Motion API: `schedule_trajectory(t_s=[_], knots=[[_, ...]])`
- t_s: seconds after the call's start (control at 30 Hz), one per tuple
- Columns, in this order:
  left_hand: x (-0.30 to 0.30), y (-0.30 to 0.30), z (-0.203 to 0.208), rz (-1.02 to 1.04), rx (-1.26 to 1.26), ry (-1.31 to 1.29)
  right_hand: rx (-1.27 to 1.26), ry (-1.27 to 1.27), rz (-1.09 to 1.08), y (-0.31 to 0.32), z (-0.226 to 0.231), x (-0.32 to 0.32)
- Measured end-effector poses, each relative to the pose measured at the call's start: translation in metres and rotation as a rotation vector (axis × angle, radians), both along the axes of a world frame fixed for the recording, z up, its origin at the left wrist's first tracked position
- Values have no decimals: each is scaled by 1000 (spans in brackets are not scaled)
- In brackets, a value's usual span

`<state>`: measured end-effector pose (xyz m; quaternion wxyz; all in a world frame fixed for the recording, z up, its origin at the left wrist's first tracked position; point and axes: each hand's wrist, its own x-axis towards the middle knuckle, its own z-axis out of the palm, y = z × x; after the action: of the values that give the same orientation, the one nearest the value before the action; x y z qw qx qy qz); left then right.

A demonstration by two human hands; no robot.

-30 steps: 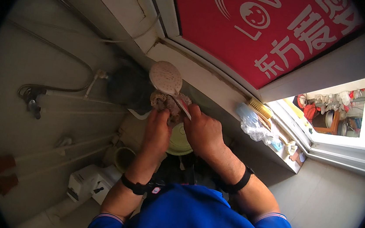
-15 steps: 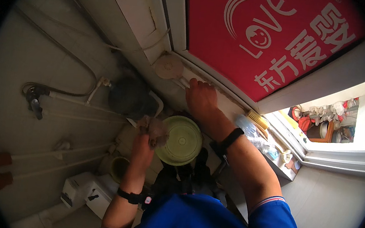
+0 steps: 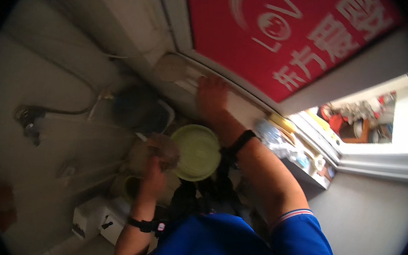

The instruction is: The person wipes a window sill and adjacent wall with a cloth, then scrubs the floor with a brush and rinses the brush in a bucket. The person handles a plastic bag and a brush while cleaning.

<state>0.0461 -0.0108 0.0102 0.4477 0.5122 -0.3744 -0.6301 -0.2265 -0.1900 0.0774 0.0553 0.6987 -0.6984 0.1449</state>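
In the head view, we looked down at our two bare hands in a small room. Our left hand [image 3: 154,172] had its grip closed around a bunched cloth [image 3: 165,148], which looked brown-grey and a bit blurry. The cloth stuck out past our fingers, by the left edge of a round green basin [image 3: 195,153]. We could not tell how high above the basin it was.

Our right hand [image 3: 213,96] reached out to a long, pale ledge [image 3: 248,101]. A round, flat thing with a handle [image 3: 170,68] lay on that ledge, with its handle pointing at our fingers. The right grip was blurred, so we could not tell how far open it was or if it had hold of the handle.

Farther along the ledge, to the right, there were a yellow brush [image 3: 283,122] and a clear plastic bag [image 3: 277,137], close together. A big red sign [image 3: 271,40] was above the ledge. A dark tub [image 3: 134,108] was left of the basin, and a tap [image 3: 30,120] was on the wall at the far left. We wore a blue shirt [image 3: 236,248].
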Motion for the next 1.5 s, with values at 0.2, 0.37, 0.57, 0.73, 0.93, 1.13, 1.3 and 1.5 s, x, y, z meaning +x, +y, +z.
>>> schedule_trajectory(t_s=[0.2, 0.37, 0.57, 0.73, 0.93, 1.13, 1.3, 1.5], knots=[[-3, -24, 4, 93, 296, 80, -27, -334, 118, 106, 48, -12], [-48, -40, 29, -113, 144, 202, -98, -511, 87, 210, 72, -69], [-105, -23, 48, -177, 244, 120, -173, -281, -314, 266, 71, -177], [-146, 3, 49, -212, 352, -8, -153, -180, -361, 272, 63, -220], [-204, 25, 48, -413, 224, -74, -31, -180, -273, 262, 67, -230], [-230, 26, 40, -559, 245, -148, 45, -154, -178, 260, 51, -208], [-230, 30, 26, -563, 196, -193, -114, -124, -148, 241, 23, -215], [-225, 24, 40, -544, 48, -352, -180, -150, -114, 210, 16, -192]])
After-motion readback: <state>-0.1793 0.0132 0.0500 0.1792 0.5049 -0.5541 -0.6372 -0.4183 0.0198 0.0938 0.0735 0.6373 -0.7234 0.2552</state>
